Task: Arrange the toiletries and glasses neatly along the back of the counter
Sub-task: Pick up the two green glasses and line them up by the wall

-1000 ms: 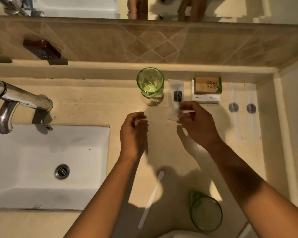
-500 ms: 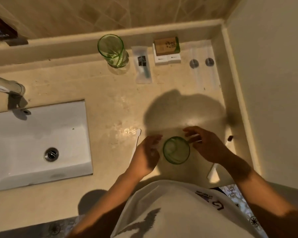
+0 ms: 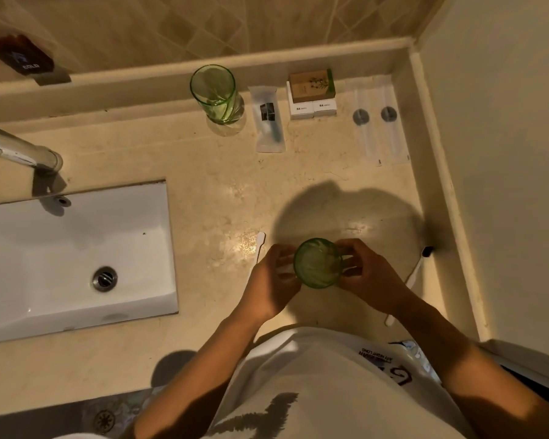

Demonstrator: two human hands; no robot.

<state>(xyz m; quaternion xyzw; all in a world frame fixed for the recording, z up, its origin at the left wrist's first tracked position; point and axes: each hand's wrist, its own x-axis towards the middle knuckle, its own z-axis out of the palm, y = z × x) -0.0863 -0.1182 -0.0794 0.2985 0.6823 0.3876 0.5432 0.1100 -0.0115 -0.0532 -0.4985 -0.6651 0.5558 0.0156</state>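
A green glass (image 3: 318, 263) stands near the counter's front edge, and my left hand (image 3: 273, 280) and my right hand (image 3: 370, 277) clasp its two sides. A second green glass (image 3: 216, 93) stands upright at the back of the beige counter (image 3: 184, 160). To its right lie a clear wrapped packet (image 3: 268, 122), two white boxes (image 3: 313, 108) with a brown box (image 3: 312, 85) on top, and two long wrapped sachets (image 3: 376, 122). A white stick (image 3: 260, 245) lies left of my left hand. A black-headed toothbrush (image 3: 417, 267) lies right of my right hand.
A white sink (image 3: 70, 258) with a metal drain takes up the left side, with a chrome tap (image 3: 23, 150) above it. A raised ledge (image 3: 140, 77) runs along the back, and a wall (image 3: 504, 153) closes the counter on the right.
Both hands came back from the wrapped packet at the rear to the counter's front and closed around the near green glass. The camera tilted down and pulled back.
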